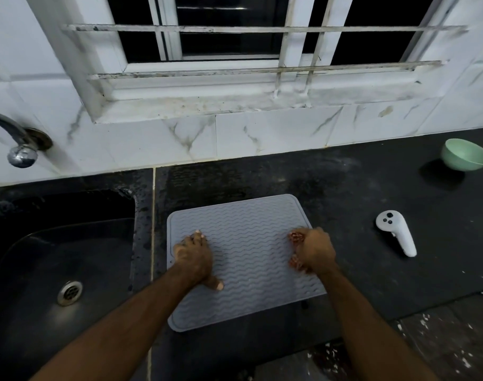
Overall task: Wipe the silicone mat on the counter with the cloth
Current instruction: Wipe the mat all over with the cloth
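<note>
Right hand (pixel 314 250) balled around a small reddish cloth (pixel 296 237), fingers curled tight, planted near the right edge of the grey silicone mat (pixel 245 243). Left hand (pixel 196 257) pressed flat on the mat's left side, fingers straight and spread, likely pinning it so wiping strokes don't drag it across the dark counter (pixel 344 193). Mat lying flat, slightly skewed, just right of the sink (pixel 64 243), its near edge close to the counter's front lip. Plenty of ribbed surface between the two hands for leftward sweeps; little slack toward the sink side. Off to the right, well apart from the mat: white controller (pixel 396 232) and green bowl (pixel 465 155), neither in the way of a stroke. Wiping apparently only begun or midway; cannot tell from the mat's surface.
</note>
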The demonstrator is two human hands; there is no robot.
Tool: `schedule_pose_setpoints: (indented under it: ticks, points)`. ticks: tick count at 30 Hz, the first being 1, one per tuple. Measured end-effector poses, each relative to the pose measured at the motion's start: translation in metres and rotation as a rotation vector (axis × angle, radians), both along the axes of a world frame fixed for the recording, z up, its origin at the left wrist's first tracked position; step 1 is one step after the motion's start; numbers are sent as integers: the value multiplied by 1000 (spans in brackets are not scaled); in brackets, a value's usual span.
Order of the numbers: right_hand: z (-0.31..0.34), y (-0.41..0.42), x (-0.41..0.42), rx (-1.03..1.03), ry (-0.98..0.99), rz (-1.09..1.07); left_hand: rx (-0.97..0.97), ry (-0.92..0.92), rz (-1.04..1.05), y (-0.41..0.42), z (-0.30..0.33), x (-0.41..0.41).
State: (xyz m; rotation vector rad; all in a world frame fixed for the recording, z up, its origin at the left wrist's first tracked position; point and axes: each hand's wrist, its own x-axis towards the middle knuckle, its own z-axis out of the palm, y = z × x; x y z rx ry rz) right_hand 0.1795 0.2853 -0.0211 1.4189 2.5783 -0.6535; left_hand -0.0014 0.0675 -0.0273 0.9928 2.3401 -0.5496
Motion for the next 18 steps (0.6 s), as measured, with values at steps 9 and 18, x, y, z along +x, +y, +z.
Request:
schedule_pose_setpoints:
  ticks: [9,18]
  points:
    - [2,-51,-23,35,35,172,-63,34,-20,7,6,4]
    - [-7,2,2,-32,84,-65,-36,40,-39,8,13,6]
